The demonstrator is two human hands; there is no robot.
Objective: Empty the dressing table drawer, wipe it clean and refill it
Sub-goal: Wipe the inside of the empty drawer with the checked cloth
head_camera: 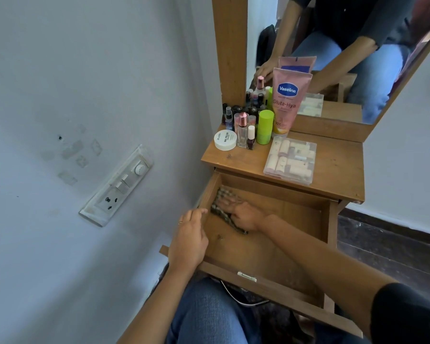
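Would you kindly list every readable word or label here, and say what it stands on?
"Vaseline": pink tube.
"Gluta-Hya": same tube.
"NAIL POLISH": white round tub; other print there is blurred.
Labels inside the clear box: too small to read.

There is only one view, from a wide-angle camera worn on the person's head. It looks forward and steeply down, over the person's knee [204, 316] at the bottom edge. The open drawer [271, 244] lies near, about in the middle of the picture. The worktop [338, 167] is a little farther, and the mirror [345, 58] reaches the top edge. The wall [60, 83] fills the left half.
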